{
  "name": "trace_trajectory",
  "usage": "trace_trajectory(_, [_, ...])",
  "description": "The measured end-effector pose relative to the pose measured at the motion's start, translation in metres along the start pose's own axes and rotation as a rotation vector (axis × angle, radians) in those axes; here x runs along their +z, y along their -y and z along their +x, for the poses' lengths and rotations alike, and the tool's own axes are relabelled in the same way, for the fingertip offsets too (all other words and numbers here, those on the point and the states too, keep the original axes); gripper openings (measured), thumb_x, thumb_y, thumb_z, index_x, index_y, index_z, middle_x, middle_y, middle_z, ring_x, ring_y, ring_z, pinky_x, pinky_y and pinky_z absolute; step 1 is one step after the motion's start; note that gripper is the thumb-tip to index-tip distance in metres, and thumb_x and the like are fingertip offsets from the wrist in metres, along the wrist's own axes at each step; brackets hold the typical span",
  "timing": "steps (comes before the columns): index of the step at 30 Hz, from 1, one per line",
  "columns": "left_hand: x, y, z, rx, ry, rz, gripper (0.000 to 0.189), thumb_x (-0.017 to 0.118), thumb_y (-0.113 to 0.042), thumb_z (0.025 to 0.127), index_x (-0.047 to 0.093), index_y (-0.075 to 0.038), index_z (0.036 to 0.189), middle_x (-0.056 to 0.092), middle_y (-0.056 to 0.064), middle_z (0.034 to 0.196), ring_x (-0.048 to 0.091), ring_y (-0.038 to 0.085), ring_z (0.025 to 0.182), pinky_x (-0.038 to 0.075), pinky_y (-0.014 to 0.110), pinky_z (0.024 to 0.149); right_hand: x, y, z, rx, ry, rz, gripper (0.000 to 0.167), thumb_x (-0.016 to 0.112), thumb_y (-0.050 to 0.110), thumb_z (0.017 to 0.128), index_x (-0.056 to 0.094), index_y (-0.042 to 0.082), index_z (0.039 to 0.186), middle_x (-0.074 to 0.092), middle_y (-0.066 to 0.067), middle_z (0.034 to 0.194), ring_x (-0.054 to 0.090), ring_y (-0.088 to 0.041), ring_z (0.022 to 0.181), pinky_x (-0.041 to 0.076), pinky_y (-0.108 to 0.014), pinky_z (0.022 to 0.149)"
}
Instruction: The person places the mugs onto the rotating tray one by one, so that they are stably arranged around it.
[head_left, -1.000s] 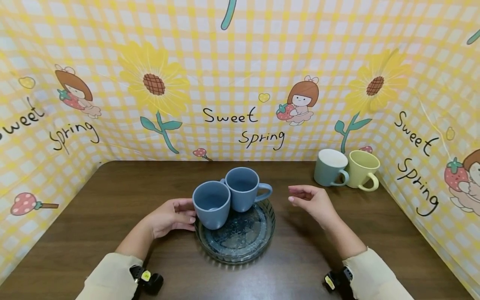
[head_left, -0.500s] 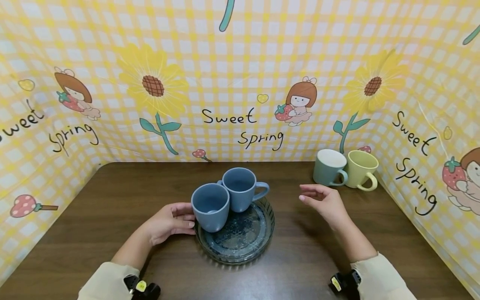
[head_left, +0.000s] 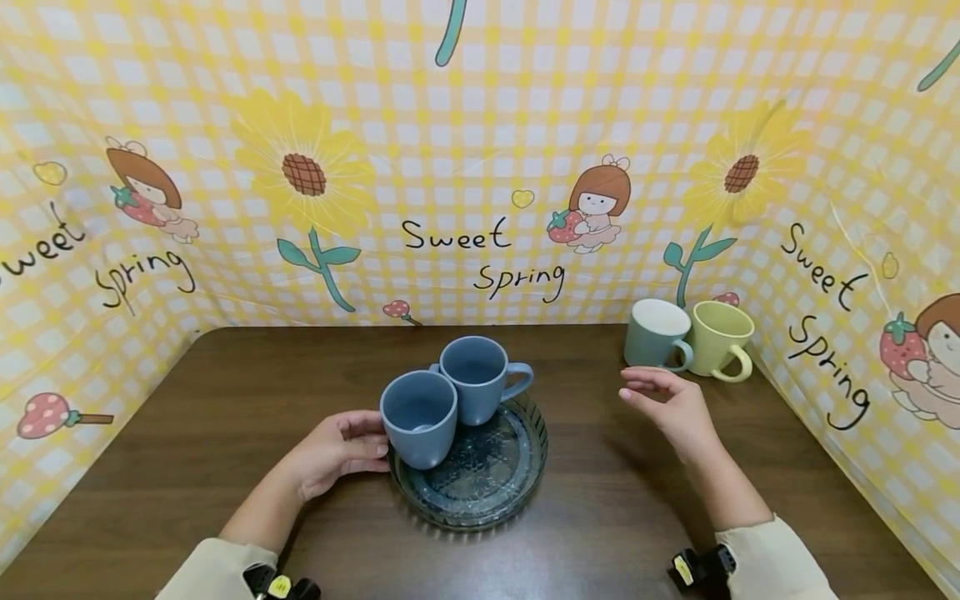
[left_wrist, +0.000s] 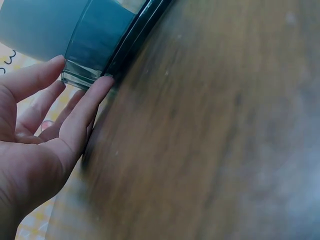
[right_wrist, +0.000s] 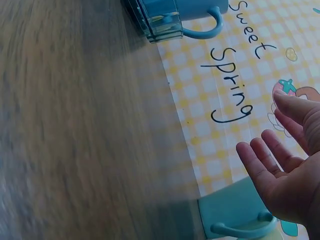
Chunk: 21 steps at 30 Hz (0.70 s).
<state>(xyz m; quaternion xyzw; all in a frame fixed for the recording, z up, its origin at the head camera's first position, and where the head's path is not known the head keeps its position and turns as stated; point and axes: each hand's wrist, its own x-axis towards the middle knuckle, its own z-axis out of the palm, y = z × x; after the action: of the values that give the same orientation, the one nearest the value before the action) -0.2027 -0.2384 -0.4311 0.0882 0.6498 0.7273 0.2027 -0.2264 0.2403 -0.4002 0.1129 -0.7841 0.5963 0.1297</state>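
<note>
Brown wood-grain bench (head_left: 570,533), yellow checked cloth (head_left: 450,150) behind, printed "Sweet Spring".
Centre: dark glass plate (head_left: 491,475), ribbed rim, bearing a near blue mug (head_left: 420,442) at its left and a far blue mug (head_left: 476,392), upright, handle to the right. Your left grip (head_left: 333,454): fingers extended, loosely parted, tips touching the plate's left edge, clasping nothing. Your right grip (head_left: 678,412): relaxed, thumb apart, nothing held, near the far-right teal mug (head_left: 651,337); yellow mug (head_left: 708,354) just right of that.

Front mug (head_left: 418,425) and rear mug (head_left: 474,375) stand on a dish (head_left: 497,477); third mug (head_left: 651,337) stands left of fourth mug (head_left: 712,343), back right on the table (head_left: 592,525).
</note>
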Motion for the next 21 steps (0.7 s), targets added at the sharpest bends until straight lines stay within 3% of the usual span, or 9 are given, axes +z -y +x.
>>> trace_trajectory(9, [0.005, 0.003, -0.003, 0.010, -0.066, -0.004, 0.030, 0.068, 0.000, 0.089, 0.061, 0.002, 0.119, 0.065, 0.009, 0.111, 0.065, 0.021, 0.100, 0.054, 0.047, 0.087, -0.008, -0.002, 0.000, -0.007, -0.037, 0.005, 0.035, 0.076, 0.005, 0.085, 0.065, -0.011, 0.114, 0.069, 0.009, 0.104, 0.064, -0.007, 0.095, 0.051, -0.015, 0.080])
trace_trajectory(15, [0.009, 0.004, -0.006, 0.024, -0.081, -0.007, 0.035, 0.068, 0.002, 0.089, 0.056, 0.007, 0.122, 0.065, 0.010, 0.111, 0.065, 0.020, 0.099, 0.054, 0.045, 0.087, -0.012, -0.004, 0.001, -0.010, -0.055, 0.003, 0.035, 0.075, 0.006, 0.085, 0.065, -0.011, 0.115, 0.069, 0.008, 0.104, 0.063, -0.008, 0.096, 0.051, -0.015, 0.080])
trace_trajectory(21, [0.012, 0.005, -0.006, 0.029, -0.096, -0.014, 0.050, 0.066, 0.003, 0.090, 0.043, 0.012, 0.134, 0.062, 0.012, 0.115, 0.065, 0.019, 0.099, 0.055, 0.045, 0.087, -0.017, -0.008, 0.002, -0.012, -0.089, 0.016, 0.037, 0.075, 0.003, 0.085, 0.063, -0.013, 0.117, 0.068, 0.010, 0.104, 0.064, -0.006, 0.096, 0.051, -0.014, 0.079])
